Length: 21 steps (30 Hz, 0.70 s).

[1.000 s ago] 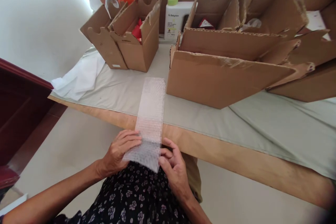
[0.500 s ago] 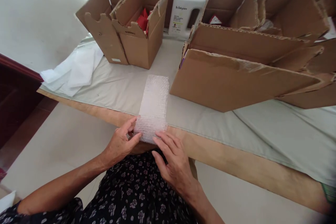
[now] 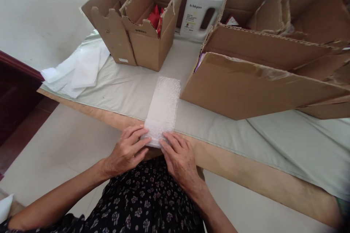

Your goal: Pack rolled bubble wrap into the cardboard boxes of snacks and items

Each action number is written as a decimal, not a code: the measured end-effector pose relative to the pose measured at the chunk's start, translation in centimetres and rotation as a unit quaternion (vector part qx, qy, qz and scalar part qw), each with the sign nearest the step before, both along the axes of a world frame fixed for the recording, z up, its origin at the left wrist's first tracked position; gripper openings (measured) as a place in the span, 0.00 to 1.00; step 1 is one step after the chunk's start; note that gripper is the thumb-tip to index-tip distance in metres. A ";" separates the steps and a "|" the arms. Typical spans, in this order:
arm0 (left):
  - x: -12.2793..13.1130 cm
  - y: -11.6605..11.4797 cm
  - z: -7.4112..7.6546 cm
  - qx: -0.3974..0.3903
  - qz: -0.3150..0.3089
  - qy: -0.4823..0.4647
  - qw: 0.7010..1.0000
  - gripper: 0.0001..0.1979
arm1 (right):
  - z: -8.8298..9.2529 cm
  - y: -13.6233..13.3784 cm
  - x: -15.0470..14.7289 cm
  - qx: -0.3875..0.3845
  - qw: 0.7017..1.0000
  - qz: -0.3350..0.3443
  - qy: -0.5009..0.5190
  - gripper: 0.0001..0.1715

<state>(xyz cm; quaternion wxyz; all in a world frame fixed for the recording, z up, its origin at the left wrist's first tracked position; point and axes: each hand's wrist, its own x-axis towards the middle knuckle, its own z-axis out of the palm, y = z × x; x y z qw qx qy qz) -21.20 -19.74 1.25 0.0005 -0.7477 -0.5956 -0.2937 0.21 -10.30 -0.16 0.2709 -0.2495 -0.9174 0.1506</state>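
A strip of clear, whitish bubble wrap (image 3: 164, 103) lies lengthwise on the cloth, its near end reaching over the wooden table edge and looking doubled over. My left hand (image 3: 128, 149) grips the near left corner, fingers curved onto the top. At the near right corner, my right hand (image 3: 179, 154) has its fingertips pressed on the wrap, its thumb mostly hidden beside the hand. Both hands are partly closed about this near end, a short gap apart. Whether anything is wrapped inside cannot be seen.
Cardboard boxes stand at the back left (image 3: 147, 49) and right (image 3: 259, 87). Between them is a white detergent bottle (image 3: 194, 12) with a green cap. Flat white sheets (image 3: 86, 67) lie at the left. Pale green cloth (image 3: 273, 138) covers the table up to its wooden edge (image 3: 235, 158).
My left fingers have moved further onto the wrap's near end, and my right hand has drawn its thumb in. The near end looks slightly more folded. The camera view has shifted a little.
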 end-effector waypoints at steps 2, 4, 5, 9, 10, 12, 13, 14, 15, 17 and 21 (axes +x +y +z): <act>0.0 0.2 -0.1 0.004 -0.008 -0.015 1.000 0.15 | 0.2 0.4 0.0 -0.003 1.000 0.004 0.022 0.14; 0.1 0.5 0.1 0.005 -0.009 -0.056 0.998 0.14 | 0.5 0.7 0.0 -0.028 0.999 0.008 0.045 0.13; 0.3 0.6 0.2 -0.001 -0.006 -0.081 0.997 0.13 | 0.7 0.9 0.0 -0.049 0.997 0.008 0.054 0.13; 0.9 1.2 0.9 -0.038 0.049 -0.158 0.985 0.12 | 1.1 1.2 0.0 -0.113 0.990 -0.023 0.087 0.13; 1.0 1.4 1.0 -0.041 0.063 -0.163 0.984 0.12 | 1.1 1.1 0.0 -0.107 0.989 -0.040 0.096 0.14; 1.2 1.8 0.9 -0.045 0.079 -0.162 0.983 0.11 | 1.2 0.9 0.3 -0.070 0.989 -0.068 0.112 0.16; 1.3 2.0 0.8 -0.044 0.084 -0.159 0.983 0.10 | 1.2 0.7 0.4 -0.047 0.989 -0.075 0.114 0.17; 1.3 2.1 0.6 -0.044 0.088 -0.155 0.983 0.10 | 1.2 0.6 0.6 -0.026 0.991 -0.073 0.111 0.16; 1.4 2.3 0.4 -0.042 0.091 -0.150 0.984 0.11 | 1.1 0.5 0.6 -0.010 0.993 -0.060 0.101 0.16; 1.4 2.4 0.0 -0.038 0.096 -0.137 0.985 0.12 | 1.0 0.5 0.6 0.006 0.998 -0.023 0.062 0.14; 1.2 2.0 -0.3 -0.025 0.110 -0.097 0.989 0.13 | 0.7 1.4 0.0 0.007 1.000 0.010 0.000 0.16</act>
